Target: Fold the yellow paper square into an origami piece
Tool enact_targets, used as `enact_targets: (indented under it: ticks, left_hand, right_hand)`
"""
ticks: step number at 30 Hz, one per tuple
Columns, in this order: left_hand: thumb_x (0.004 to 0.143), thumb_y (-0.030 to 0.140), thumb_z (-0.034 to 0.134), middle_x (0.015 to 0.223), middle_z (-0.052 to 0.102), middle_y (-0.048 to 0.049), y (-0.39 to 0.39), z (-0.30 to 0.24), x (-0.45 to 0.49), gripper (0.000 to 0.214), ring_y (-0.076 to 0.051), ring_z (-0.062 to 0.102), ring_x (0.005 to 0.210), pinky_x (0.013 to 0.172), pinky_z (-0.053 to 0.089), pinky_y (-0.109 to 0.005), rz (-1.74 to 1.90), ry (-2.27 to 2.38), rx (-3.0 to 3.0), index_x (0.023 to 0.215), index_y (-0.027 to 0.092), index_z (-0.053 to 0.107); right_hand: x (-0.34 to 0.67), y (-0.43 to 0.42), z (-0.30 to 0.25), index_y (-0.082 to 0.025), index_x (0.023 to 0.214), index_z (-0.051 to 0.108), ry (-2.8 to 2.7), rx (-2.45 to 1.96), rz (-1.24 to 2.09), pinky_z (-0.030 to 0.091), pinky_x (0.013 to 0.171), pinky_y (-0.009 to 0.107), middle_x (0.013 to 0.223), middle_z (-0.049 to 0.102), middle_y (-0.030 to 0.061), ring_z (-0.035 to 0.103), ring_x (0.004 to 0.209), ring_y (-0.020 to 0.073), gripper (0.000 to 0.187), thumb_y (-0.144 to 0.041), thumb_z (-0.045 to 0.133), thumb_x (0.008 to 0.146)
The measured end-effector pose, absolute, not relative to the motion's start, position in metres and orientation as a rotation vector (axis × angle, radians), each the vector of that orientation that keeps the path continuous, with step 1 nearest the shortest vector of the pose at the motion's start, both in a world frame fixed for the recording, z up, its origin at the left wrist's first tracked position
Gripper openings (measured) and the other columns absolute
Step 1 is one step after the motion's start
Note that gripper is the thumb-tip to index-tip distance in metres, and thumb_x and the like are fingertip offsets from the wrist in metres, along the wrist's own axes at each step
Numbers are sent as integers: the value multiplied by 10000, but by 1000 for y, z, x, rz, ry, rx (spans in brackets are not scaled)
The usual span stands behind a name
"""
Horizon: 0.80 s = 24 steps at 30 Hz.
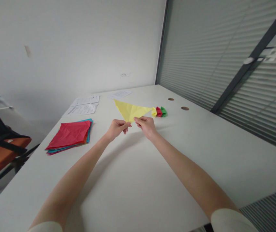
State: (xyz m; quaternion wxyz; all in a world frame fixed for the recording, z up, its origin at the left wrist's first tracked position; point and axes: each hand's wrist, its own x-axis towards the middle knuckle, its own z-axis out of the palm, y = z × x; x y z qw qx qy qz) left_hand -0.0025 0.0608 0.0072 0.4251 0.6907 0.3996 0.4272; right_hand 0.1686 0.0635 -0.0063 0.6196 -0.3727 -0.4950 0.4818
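Note:
A yellow sheet of thin paper (131, 110), folded into a triangle, is held up above the white table. My left hand (118, 128) pinches its lower corner between thumb and fingers. Close beside it, my right hand (146, 125) pinches the same lower part from the other side. The wide edge of the triangle points away from me, with creases showing across the paper. Just beyond my right hand lie small folded paper pieces in yellow (154, 111), red (158, 111) and green (163, 111), side by side on the table.
On the left lies a stack of coloured paper sheets (71, 133), red on top. Printed pages (83, 104) rest behind it. Two round holes (185, 108) pierce the table (133, 193) at right. An orange-seated chair (4, 153) stands left; a glass partition with blinds (200, 58) runs along the right.

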Motion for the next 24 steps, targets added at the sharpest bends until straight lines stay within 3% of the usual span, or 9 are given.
enact_targets:
  ticks: [9, 16, 20, 24]
  left_hand:
    - [715, 532, 708, 507, 598, -20, 67, 1, -7, 414, -81, 492, 403, 415, 393, -201, 1056, 1006, 1718, 711, 119, 733]
    - [691, 527, 725, 503, 597, -18, 73, -2, -12, 405, -78, 489, 399, 412, 390, -198, 1063, 1023, 1713, 689, 122, 731]
    - [667, 543, 733, 481, 576, -9, 78, -6, -16, 421, -72, 469, 394, 417, 382, -200, 1143, 1065, 1669, 655, 122, 718]
    - [699, 550, 702, 492, 579, -15, 77, -8, -15, 434, -77, 474, 418, 445, 393, -211, 1191, 1073, 1656, 641, 120, 706]
  right_hand:
    - [190, 79, 0, -196, 514, 582, -1010, -846, 1007, 303, 495, 276, 520, 495, -19, 384, 510, 91, 348, -469, 789, 572]
    - [216, 95, 6, -194, 630, 621, -854, -795, 932, 339, 496, 275, 595, 532, -6, 440, 556, 101, 295, -408, 807, 548]
    - [235, 103, 7, -204, 613, 570, -783, -800, 843, 330, 471, 264, 565, 497, -29, 441, 535, 96, 342, -461, 794, 581]
    - [218, 94, -1, -189, 639, 608, -835, -827, 1025, 323, 475, 244, 577, 524, -31, 421, 516, 75, 390, -511, 806, 540]
